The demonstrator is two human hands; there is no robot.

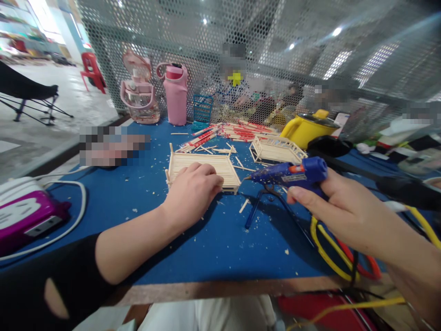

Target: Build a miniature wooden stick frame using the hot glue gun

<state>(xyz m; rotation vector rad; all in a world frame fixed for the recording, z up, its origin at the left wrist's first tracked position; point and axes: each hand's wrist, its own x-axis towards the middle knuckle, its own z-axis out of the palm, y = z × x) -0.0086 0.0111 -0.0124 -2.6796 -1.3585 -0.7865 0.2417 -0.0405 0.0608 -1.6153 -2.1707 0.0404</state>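
Observation:
My left hand (193,191) rests with curled fingers on the near edge of a flat panel of wooden sticks (201,166), pressing it to the blue table (144,216). My right hand (339,209) grips a blue hot glue gun (292,174). Its nozzle points left at the panel's right corner, a short way from it. A second stick frame (275,149) stands behind the gun. Loose red and plain sticks (234,131) lie in a pile farther back.
Two pink bottles (175,94) and a small blue basket (202,109) stand at the back by a mesh screen. A yellow pot (306,128) sits at the right. A purple box (25,218) with a white cable lies at the left. Yellow and red cords (330,257) trail near the front edge.

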